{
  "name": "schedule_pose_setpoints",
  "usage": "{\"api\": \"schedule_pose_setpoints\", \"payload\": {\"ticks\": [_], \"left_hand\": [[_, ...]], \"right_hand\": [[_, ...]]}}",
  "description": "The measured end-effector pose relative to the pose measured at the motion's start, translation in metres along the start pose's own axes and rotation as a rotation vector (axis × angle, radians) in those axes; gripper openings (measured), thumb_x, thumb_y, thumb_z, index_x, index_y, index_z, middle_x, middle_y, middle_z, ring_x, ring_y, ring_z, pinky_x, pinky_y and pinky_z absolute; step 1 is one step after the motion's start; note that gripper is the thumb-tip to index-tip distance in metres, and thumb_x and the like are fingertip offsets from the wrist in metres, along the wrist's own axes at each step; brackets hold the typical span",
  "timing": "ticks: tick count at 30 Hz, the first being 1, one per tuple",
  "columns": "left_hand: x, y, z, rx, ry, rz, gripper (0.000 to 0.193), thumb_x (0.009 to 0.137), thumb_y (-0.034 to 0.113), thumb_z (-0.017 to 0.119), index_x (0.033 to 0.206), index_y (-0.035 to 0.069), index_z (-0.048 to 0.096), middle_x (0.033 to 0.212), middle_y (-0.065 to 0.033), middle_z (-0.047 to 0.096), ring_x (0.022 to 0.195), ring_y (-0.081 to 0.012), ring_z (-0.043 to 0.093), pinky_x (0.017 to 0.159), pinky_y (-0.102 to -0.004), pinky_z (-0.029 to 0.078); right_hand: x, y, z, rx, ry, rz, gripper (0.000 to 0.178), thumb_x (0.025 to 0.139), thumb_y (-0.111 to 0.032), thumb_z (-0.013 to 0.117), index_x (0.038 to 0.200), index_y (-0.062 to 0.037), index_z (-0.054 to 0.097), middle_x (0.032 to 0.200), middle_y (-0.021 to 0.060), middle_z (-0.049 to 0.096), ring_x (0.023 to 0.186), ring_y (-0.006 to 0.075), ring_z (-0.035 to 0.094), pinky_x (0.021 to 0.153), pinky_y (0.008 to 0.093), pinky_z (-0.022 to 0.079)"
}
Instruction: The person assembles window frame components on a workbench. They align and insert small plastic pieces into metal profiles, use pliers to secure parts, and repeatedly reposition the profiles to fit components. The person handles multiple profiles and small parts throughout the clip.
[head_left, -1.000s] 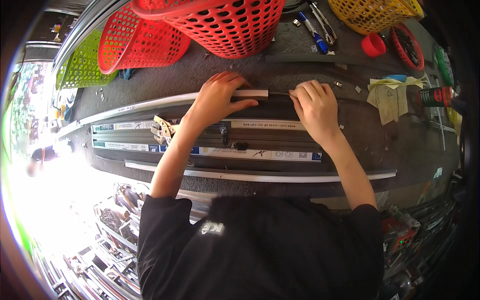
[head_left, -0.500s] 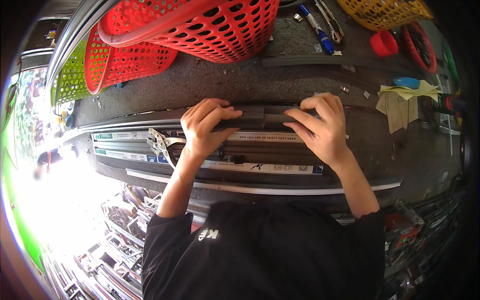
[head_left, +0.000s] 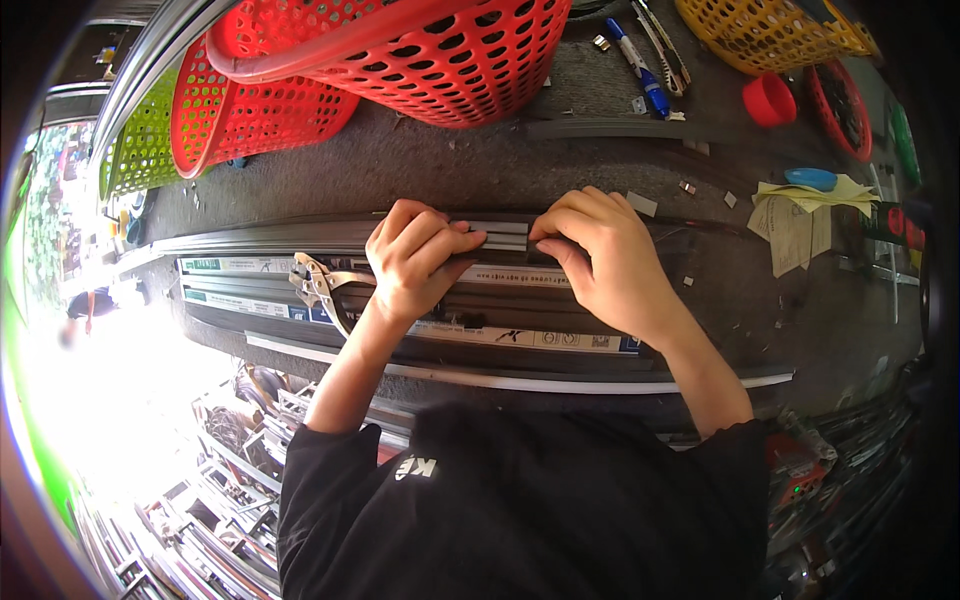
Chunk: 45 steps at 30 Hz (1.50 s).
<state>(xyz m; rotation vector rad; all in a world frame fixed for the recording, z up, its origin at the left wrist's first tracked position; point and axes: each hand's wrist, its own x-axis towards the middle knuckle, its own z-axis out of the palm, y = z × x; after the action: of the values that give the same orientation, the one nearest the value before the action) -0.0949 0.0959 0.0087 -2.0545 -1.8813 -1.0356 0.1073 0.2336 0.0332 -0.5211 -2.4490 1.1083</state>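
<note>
A long dark metal profile (head_left: 508, 229) lies across the bench in front of me, a paler groove showing along its right end. My left hand (head_left: 415, 258) is closed around it, thumb on the near side and fingers over the top. At its right end my right hand (head_left: 605, 262) pinches with thumb and fingertips; the hand hides whatever lies beneath it. Locking pliers (head_left: 318, 286) rest just left of my left wrist, by more dark profiles (head_left: 400, 318) bearing white printed labels.
Large red baskets (head_left: 450, 75) and a green basket (head_left: 140, 155) stand at the far left. Toward the far right are a blue marker (head_left: 637, 65), a cutter knife (head_left: 665, 50), a yellow basket (head_left: 770, 35), a red cup (head_left: 769, 100) and papers (head_left: 790, 235). A white strip (head_left: 590, 384) runs along the near edge.
My right hand has moved left, from the narrower dark strip to the profile's right end, covering that strip. A paler groove now shows between my hands. My left hand has barely moved.
</note>
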Motion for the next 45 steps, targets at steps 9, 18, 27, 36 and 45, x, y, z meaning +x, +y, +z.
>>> {"api": "schedule_pose_setpoints", "payload": {"ticks": [9, 18, 27, 36, 45], "left_hand": [[-0.003, 0.001, 0.002, -0.041, -0.137, -0.116, 0.048, 0.037, 0.005, 0.086, 0.084, 0.011, 0.076, 0.078, -0.0009, 0.065, 0.078, -0.0220, 0.062, 0.067, -0.0336, 0.052], [-0.001, 0.002, 0.009, -0.013, -0.103, -0.112, 0.046, 0.041, 0.004, 0.085, 0.087, 0.012, 0.078, 0.078, 0.0001, 0.067, 0.073, -0.0207, 0.062, 0.065, -0.0324, 0.051], [0.000, 0.015, 0.016, 0.021, 0.018, -0.070, 0.041, 0.045, 0.008, 0.085, 0.085, 0.013, 0.078, 0.078, 0.0014, 0.067, 0.070, -0.0187, 0.060, 0.060, -0.0310, 0.049], [0.006, 0.028, 0.025, -0.009, 0.033, -0.058, 0.026, 0.059, 0.010, 0.086, 0.084, 0.015, 0.078, 0.076, 0.0049, 0.065, 0.066, -0.0164, 0.054, 0.057, -0.0297, 0.045], [0.011, 0.038, 0.044, -0.037, 0.098, -0.102, 0.030, 0.055, 0.011, 0.087, 0.083, 0.016, 0.078, 0.073, 0.0051, 0.063, 0.065, -0.0167, 0.050, 0.057, -0.0300, 0.043]], "right_hand": [[-0.004, 0.009, 0.002, 0.148, -0.112, 0.088, 0.013, 0.081, -0.005, 0.076, 0.092, -0.0023, 0.071, 0.089, 0.0083, 0.066, 0.087, 0.0291, 0.062, 0.081, 0.0387, 0.048], [-0.014, 0.022, -0.005, -0.064, 0.064, 0.079, 0.010, 0.076, -0.007, 0.081, 0.077, -0.0030, 0.072, 0.075, 0.0059, 0.063, 0.080, 0.0260, 0.059, 0.080, 0.0394, 0.045], [-0.008, 0.014, -0.003, -0.097, 0.083, 0.054, 0.010, 0.070, -0.001, 0.079, 0.072, -0.0043, 0.070, 0.072, 0.0050, 0.062, 0.077, 0.0253, 0.058, 0.076, 0.0390, 0.044], [-0.011, 0.003, -0.019, -0.214, -0.010, 0.137, 0.011, 0.073, -0.006, 0.081, 0.077, -0.0020, 0.071, 0.078, 0.0063, 0.066, 0.082, 0.0263, 0.059, 0.083, 0.0370, 0.044], [-0.014, 0.026, -0.028, -0.231, 0.019, 0.077, 0.012, 0.071, -0.008, 0.082, 0.072, -0.0027, 0.071, 0.072, 0.0037, 0.066, 0.079, 0.0219, 0.058, 0.084, 0.0368, 0.041]]}}
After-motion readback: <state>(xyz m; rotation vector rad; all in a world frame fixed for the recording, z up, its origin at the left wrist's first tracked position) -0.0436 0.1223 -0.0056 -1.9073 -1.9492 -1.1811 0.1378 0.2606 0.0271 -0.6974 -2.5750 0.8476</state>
